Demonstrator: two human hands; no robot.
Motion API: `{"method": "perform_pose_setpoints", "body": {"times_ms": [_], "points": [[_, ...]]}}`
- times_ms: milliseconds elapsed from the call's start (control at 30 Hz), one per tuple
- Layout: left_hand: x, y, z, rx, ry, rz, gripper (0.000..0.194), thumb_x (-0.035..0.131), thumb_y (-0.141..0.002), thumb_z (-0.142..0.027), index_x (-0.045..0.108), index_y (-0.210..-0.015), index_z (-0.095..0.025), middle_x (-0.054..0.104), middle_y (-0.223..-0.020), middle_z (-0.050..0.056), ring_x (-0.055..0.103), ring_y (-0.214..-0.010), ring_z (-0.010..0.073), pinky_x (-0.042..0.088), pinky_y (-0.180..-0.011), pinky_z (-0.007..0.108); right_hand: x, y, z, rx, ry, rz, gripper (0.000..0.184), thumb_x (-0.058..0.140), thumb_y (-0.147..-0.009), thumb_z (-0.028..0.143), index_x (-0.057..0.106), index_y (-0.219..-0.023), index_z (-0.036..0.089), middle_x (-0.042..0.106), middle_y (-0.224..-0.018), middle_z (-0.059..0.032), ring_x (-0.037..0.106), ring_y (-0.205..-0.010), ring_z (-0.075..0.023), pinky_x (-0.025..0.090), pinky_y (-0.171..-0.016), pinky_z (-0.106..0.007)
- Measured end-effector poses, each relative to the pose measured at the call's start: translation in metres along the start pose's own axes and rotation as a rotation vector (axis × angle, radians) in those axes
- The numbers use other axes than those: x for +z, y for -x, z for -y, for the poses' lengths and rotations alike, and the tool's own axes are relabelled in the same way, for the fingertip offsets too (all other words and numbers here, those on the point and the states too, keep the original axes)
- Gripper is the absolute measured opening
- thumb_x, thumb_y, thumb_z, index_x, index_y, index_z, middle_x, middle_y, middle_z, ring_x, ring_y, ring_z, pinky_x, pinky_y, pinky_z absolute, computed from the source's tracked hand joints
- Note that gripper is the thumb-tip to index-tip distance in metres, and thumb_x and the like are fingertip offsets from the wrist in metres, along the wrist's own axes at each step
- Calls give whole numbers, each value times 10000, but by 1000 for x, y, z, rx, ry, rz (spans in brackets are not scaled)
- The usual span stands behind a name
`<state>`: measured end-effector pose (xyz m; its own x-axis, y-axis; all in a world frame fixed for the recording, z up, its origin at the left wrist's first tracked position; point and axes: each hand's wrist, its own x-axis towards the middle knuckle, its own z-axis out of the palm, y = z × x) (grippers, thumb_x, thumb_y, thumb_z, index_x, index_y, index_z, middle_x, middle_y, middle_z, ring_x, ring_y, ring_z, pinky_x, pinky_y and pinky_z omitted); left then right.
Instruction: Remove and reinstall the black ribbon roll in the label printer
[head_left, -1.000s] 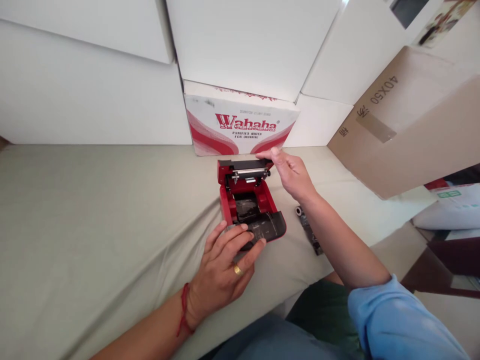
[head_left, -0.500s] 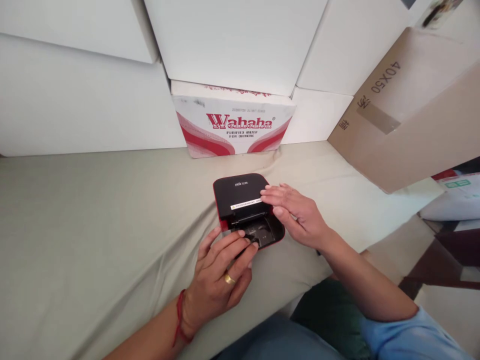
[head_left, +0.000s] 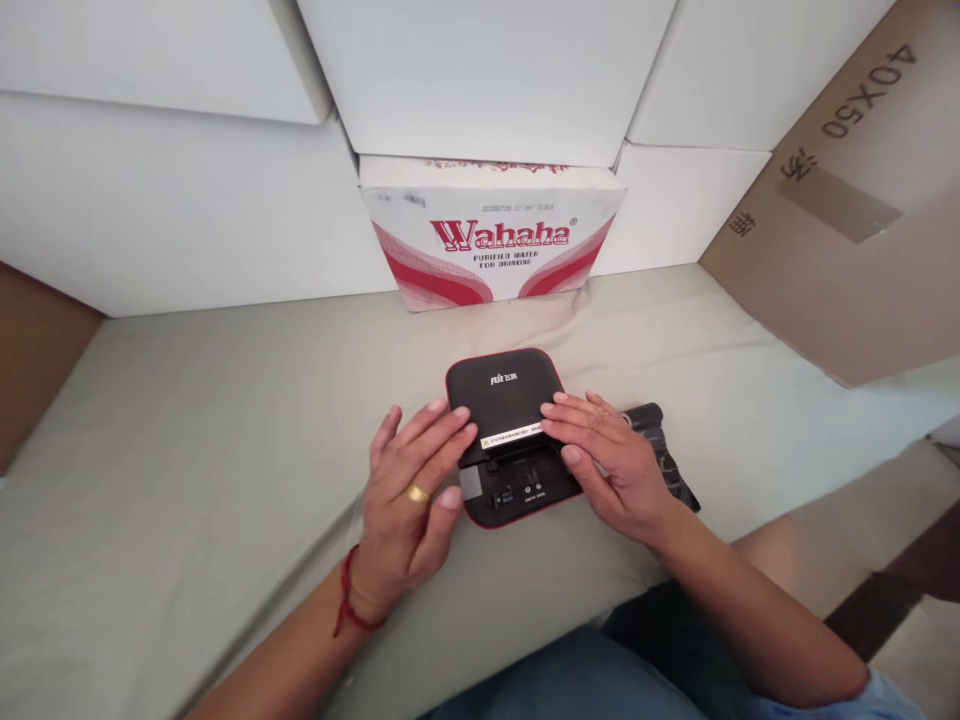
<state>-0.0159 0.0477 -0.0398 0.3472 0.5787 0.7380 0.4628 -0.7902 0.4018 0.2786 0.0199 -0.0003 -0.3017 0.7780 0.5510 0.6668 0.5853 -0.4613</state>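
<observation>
A black receipt printer (head_left: 504, 402) with a red edge lies on the cloth between my hands. White lettering marks its top, and a white warning strip (head_left: 510, 435) crosses its middle. Its lower front panel (head_left: 525, 490) bears small icons. My left hand (head_left: 412, 490), with a gold ring and a red wrist cord, lays outstretched fingers on the printer's left side. On the right side rest the flat fingers of my right hand (head_left: 607, 455). Partly hidden behind that hand is a black, crinkled piece of material (head_left: 671, 465).
A pale green cloth (head_left: 225, 450) covers the surface and has some creases. At the back stands a Wahaha water carton (head_left: 499, 245) among large white boxes (head_left: 480, 80). A brown cardboard box (head_left: 847, 220) leans at the right, and another brown panel (head_left: 37, 350) borders the left.
My left fingers have left the printer's front recess and now lie on its upper left side. My right hand stays on the right side. The view has shifted, bringing the black crinkled material into sight.
</observation>
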Motion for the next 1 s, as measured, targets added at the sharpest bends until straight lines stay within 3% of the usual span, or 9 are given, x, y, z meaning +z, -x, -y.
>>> {"method": "perform_pose_setpoints", "body": {"times_ms": [100,200,400,467,533,633,700,867,1000], "points": [[2,-1,11,-6,67,26,596,452,-1197,-176,628,-1743,-341,835,-1580,67,705,-1620,270,384,-1477,585,0,-1,2,36,2,-1,327,598,-1226,275,871,-1403,296,900,-1471,-85,820,-1477,-255,589,-1358,-537],[4,-1,15,-16,97,25,546,498,-1198,-201,673,-1697,-337,852,-1553,71,730,-1590,273,454,-1431,564,-4,-7,4,62,6,15,313,605,-1222,270,886,-1359,294,916,-1426,-85,849,-1428,-267,621,-1316,-542],[1,-5,15,-221,345,81,379,635,-1173,-295,797,-1514,-332,835,-1556,105,704,-1588,321,518,-1405,626,-10,-3,25,44,-33,-21,305,601,-1214,289,877,-1343,306,925,-1403,-82,868,-1391,-281,591,-1348,-572],[3,-3,14,-298,424,67,461,684,-1159,-391,735,-1614,-344,696,-1752,127,579,-1720,356,451,-1454,670,-9,9,33,-19,-38,-43,326,617,-1189,258,851,-1411,303,910,-1446,-89,850,-1427,-289,520,-1412,-594],[7,0,16,-374,496,47,664,726,-1128,-479,584,-1769,-381,466,-1945,117,401,-1845,376,361,-1503,680,-8,24,39,-75,-10,-56,375,628,-1162,217,826,-1470,299,905,-1459,-91,836,-1453,-292,465,-1452,-604],[14,3,21,-464,628,67,925,759,-1081,-497,329,-1898,-433,266,-2043,74,241,-1914,371,306,-1531,659,-7,43,40,-109,42,-55,454,639,-1136,173,785,-1554,274,900,-1470,-102,823,-1474,-274,480,-1448,-559],[19,3,25,-502,707,108,1004,762,-1057,-464,245,-1917,-447,231,-2057,51,231,-1918,358,319,-1530,646,-7,50,38,-116,63,-45,508,647,-1130,165,747,-1620,257,883,-1508,-116,803,-1506,-269,505,-1434,-538],[26,-4,30,-542,862,172,1100,765,-971,-379,220,-1924,-444,297,-2038,30,352,-1876,353,401,-1499,632,-7,53,36,-97,45,-31,616,661,-1132,163,677,-1728,317,878,-1516,-106,806,-1501,-304,601,-1361,-599],[30,-5,33,-577,891,189,1190,784,-920,-365,167,-1934,-457,265,-2046,3,353,-1875,354,408,-1496,623,-3,53,36,-79,18,-46,669,667,-1128,159,645,-1767,355,876,-1521,-95,814,-1489,-319,628,-1339,-612]]}}
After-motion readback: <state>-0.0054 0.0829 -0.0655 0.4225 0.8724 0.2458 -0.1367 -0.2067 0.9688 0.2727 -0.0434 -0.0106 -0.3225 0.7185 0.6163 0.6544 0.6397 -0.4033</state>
